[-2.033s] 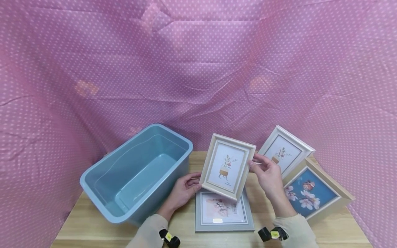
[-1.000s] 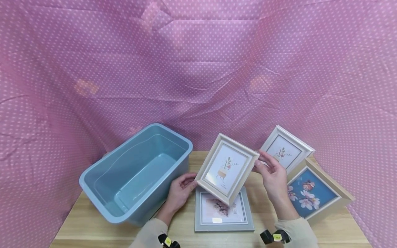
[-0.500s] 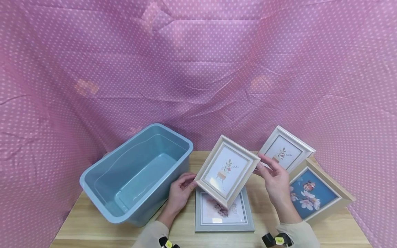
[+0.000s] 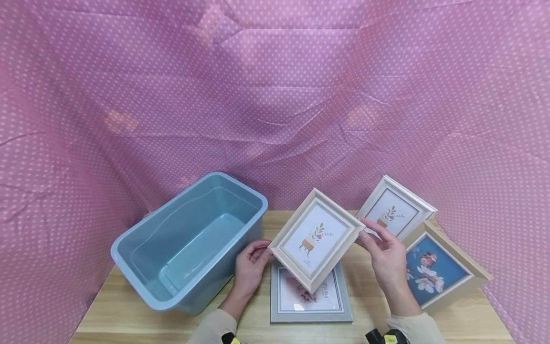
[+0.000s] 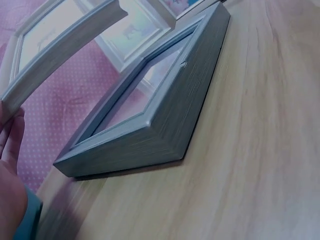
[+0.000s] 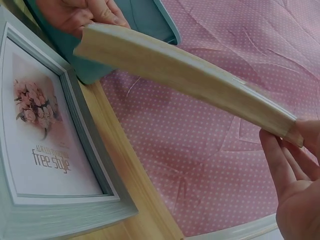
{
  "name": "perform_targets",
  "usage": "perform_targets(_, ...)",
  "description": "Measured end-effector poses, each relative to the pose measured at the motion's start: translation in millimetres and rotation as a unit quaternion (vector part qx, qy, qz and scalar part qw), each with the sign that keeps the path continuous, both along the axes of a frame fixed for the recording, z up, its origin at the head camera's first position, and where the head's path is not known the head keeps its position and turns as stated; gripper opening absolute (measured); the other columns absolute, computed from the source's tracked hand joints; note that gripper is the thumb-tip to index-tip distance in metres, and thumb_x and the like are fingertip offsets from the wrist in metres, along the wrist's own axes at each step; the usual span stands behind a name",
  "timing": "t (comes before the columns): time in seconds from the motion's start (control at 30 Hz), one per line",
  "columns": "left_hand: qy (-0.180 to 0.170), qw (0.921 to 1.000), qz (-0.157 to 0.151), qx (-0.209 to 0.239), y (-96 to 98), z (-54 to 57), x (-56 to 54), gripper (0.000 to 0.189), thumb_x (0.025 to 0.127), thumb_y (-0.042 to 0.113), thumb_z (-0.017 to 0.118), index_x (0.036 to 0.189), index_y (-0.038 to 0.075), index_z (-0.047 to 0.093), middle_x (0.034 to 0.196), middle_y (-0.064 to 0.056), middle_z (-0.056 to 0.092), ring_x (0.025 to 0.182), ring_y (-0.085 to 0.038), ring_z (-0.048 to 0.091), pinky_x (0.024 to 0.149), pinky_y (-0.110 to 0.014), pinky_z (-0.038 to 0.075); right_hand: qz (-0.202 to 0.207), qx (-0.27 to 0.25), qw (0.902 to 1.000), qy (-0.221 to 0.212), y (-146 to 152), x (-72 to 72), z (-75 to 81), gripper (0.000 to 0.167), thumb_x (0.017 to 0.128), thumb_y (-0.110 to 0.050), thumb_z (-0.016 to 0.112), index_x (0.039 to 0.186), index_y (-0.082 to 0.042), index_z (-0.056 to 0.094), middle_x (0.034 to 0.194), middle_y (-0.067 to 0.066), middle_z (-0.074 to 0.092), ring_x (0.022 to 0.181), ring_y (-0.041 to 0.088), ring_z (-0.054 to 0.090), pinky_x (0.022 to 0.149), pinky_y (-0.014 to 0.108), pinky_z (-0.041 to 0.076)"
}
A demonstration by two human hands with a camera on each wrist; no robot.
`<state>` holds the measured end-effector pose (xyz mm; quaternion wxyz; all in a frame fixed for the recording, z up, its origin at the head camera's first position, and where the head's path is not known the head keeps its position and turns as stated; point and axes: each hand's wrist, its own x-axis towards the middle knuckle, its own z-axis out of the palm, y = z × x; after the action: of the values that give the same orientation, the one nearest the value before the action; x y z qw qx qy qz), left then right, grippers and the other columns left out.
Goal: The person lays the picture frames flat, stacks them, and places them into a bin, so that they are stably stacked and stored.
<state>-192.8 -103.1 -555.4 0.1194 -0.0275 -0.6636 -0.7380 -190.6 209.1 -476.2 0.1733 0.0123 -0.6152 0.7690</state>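
Between my two hands is a cream picture frame [image 4: 315, 239] with a potted-plant print, tilted and raised over a grey picture frame [image 4: 311, 313]. My left hand [image 4: 250, 265] pinches its left corner, thumb on the front. On the opposite corner, the thumb and fingers of my right hand [image 4: 386, 258] grip the edge. The right wrist view shows the cream frame's side edge [image 6: 185, 75] spanning both hands, off the table. Lying flat below, the grey frame bears a flower picture and "free style" lettering [image 6: 50, 160].
A blue-grey plastic bin [image 4: 193, 239] with nothing inside stands at the left. At the right are a white picture frame [image 4: 423, 203] and a beige picture frame [image 4: 464, 251] with a blue blossom print. Pink dotted cloth [image 4: 275, 105] hangs behind the wooden table [image 4: 253, 320].
The cream frame has turned clockwise and shifted slightly right, its lower corner now lower over the grey frame. My right hand has moved right and down with it; my left has moved slightly left.
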Motion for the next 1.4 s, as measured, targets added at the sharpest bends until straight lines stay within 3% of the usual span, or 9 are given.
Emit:
perform_targets(0.27,-0.019,0.9994,0.026,0.016,5.6,3.3,3.8,0.028,0.097,-0.009,0.070,0.123,-0.016,0.063,0.125,-0.036,0.071,0.099,-0.003,0.077,0.091,-0.022,0.065,0.004,-0.003,1.0000,0.000,3.6,5.8,-3.4,0.032,0.098,0.013,0.067,0.130,0.018,0.065,0.125,-0.003,0.079,0.105,0.011,0.080,0.088,0.033,0.066)
perform_targets(0.63,-0.021,0.9973,0.056,0.043,10.4,0.0,2.3,0.026,0.098,-0.009,0.070,0.120,-0.019,0.062,0.124,-0.037,0.071,0.097,-0.004,0.078,0.090,-0.022,0.065,0.007,-0.017,0.9990,0.040,5.7,10.9,-11.8,0.029,0.091,0.026,0.065,0.119,0.024,0.066,0.118,0.004,0.081,0.102,0.013,0.081,0.086,0.032,0.067)
perform_targets(0.93,-0.019,0.9930,0.086,0.079,14.0,0.5,2.0,0.025,0.098,-0.010,0.069,0.119,-0.022,0.062,0.122,-0.040,0.071,0.095,-0.005,0.078,0.088,-0.021,0.065,-0.001,0.006,0.9994,0.033,5.8,15.4,-13.8,0.029,0.087,0.026,0.069,0.116,0.023,0.068,0.113,0.000,0.081,0.106,0.011,0.080,0.090,0.027,0.066)
perform_targets(1.2,-0.033,0.9893,0.116,0.083,17.7,2.7,1.9,0.024,0.097,-0.008,0.072,0.118,-0.019,0.067,0.116,-0.031,0.076,0.093,-0.006,0.079,0.085,-0.022,0.066,-0.017,0.018,0.9995,0.021,5.3,21.1,-18.9,0.029,0.085,0.029,0.068,0.114,0.022,0.068,0.109,-0.001,0.080,0.101,0.009,0.079,0.093,0.025,0.064)
perform_targets(1.4,-0.055,0.9872,0.128,0.077,18.6,3.8,2.4,0.025,0.097,-0.005,0.073,0.121,-0.013,0.071,0.122,-0.029,0.076,0.098,-0.007,0.079,0.089,-0.023,0.066,-0.017,0.012,0.9993,0.030,4.9,26.4,-22.5,0.029,0.083,0.031,0.067,0.112,0.023,0.068,0.109,0.004,0.081,0.100,0.010,0.078,0.092,0.024,0.064)
